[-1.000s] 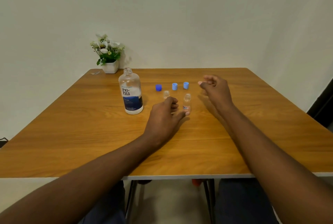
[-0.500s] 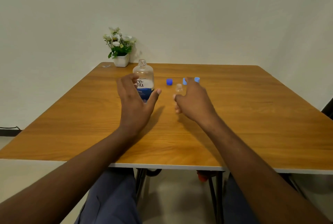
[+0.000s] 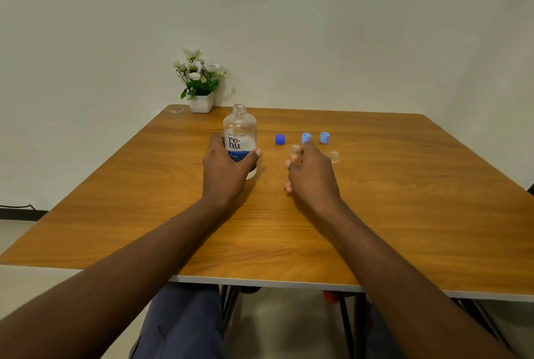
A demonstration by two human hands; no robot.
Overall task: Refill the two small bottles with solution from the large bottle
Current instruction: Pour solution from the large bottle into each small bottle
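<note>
Wooden surface (image 3: 404, 214) lies bare toward its edges; my left hand (image 3: 224, 169) wraps the large bottle (image 3: 239, 133), my right hand (image 3: 310, 175) pinches a small bottle (image 3: 295, 151).

The large bottle (image 3: 239, 133) carries a white label reading "re·nu" in dark lowercase letters, split over 2 lines. Above it runs a line of small capitals too tiny to read. On the blue band below, partly behind the left hand (image 3: 224, 169), stands "fresh" in white.
</note>
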